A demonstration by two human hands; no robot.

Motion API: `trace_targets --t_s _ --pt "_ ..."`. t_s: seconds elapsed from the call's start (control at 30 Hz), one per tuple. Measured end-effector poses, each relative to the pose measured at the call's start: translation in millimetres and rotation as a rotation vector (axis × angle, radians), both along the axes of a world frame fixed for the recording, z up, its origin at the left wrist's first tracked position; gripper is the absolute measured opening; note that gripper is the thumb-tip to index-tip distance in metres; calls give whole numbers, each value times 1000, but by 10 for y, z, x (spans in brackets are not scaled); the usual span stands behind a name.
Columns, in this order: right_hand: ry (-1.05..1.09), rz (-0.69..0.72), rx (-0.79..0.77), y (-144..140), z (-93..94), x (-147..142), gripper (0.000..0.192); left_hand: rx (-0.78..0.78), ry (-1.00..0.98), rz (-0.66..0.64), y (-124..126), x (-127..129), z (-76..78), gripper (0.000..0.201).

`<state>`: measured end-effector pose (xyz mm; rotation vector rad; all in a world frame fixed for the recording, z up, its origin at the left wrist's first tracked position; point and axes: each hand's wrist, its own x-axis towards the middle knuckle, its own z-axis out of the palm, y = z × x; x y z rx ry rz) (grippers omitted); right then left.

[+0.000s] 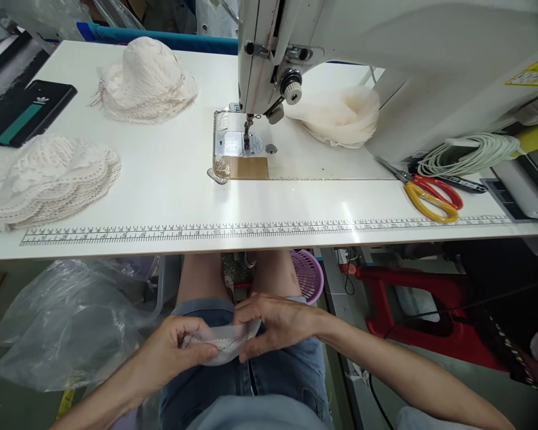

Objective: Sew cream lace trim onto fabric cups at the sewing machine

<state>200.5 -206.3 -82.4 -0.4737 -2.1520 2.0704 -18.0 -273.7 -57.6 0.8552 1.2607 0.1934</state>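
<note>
Over my lap, in front of the table edge, I hold a small piece of sheer white fabric [226, 346] with a lacy band across it. My left hand [182, 346] pinches its left end between thumb and fingers. At its right end my right hand [273, 325] grips the edge, thumb below and fingers above. The sewing machine [269, 60] stands beyond, its needle and presser foot [247, 140] above the metal plate with no fabric under them. Cream fabric pieces [341, 116] lie right of the needle.
White lace pieces lie in a near-left stack [49, 179] and a far pile [146, 80]. A dark phone-like item [29, 113] is at the left. Scissors [430, 197] and coiled cord [470, 154] sit right. A printed ruler [251, 232] lines the front edge; below are plastic bags [76, 328] and a purple basket [308, 276].
</note>
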Motion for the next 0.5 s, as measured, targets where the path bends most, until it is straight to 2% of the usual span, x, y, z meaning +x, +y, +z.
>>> trace_targets --t_s 0.13,0.27,0.37,0.5 --pt "-15 8 -56 -2 -11 -36 22 -24 -19 31 -13 -2 17 28" --pt "-13 55 -37 28 6 -56 19 -36 -54 -36 41 40 58 21" --pt "-27 100 -28 63 18 -51 19 -45 -2 -82 109 85 80 21" --pt "-17 108 -61 93 -16 3 16 -88 20 -78 149 103 85 23"
